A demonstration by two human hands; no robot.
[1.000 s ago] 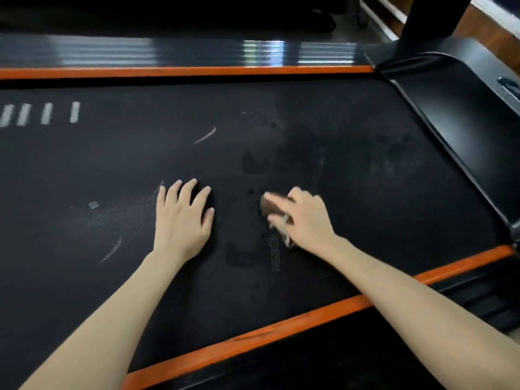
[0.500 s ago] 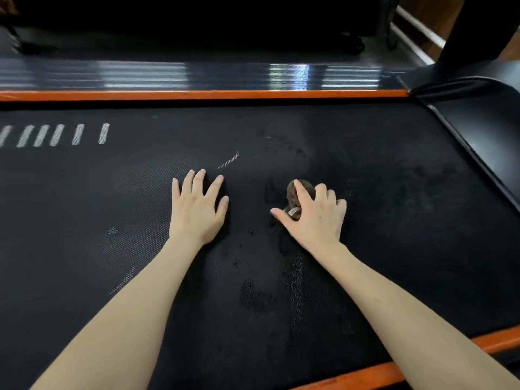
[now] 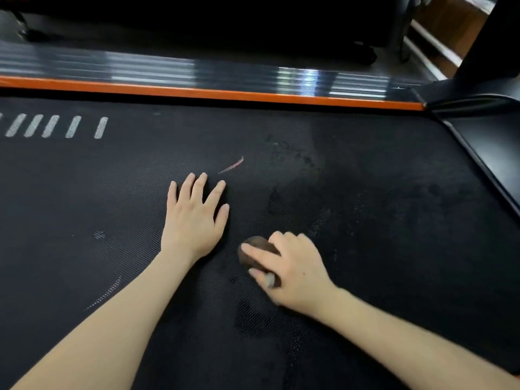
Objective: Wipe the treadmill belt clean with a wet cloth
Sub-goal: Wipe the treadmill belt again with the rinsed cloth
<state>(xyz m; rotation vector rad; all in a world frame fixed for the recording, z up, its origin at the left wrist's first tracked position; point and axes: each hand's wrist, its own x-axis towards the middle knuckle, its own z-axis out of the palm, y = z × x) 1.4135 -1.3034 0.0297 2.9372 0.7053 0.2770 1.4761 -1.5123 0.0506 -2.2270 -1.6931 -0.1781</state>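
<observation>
- The cloth (image 3: 254,250) is a small dark brown wad just below the middle of the view, at about 6 o'clock, pressed onto the treadmill belt (image 3: 394,249); it lies at 4 o'clock from the left hand (image 3: 194,220), near it but apart
- The right hand (image 3: 295,274) covers most of the wad, fingers curled over its top and one finger stretched across it; a pale grey bit shows under the fingers, and I cannot tell whether it is part of the cloth
- The left hand lies flat on the belt at 8 o'clock of centre, fingers straight and spread, holding nothing; it looks like a brace
- Handling, as a judgement: the cloth should be soft, light and limp, slick from the water, and apt to roll on the textured belt; best held bunched from above with the palm bearing down, as it is now
- Darker damp patches (image 3: 247,313) sit at 6 o'clock from the cloth and toward 12 o'clock; a pale scuff mark (image 3: 232,166) at 1 o'clock from the left hand looks unwiped
- Against half a second ago: the right hand and cloth were level with the left hand, at its 3 o'clock; they have drawn back toward the person; the left hand has kept its place
</observation>
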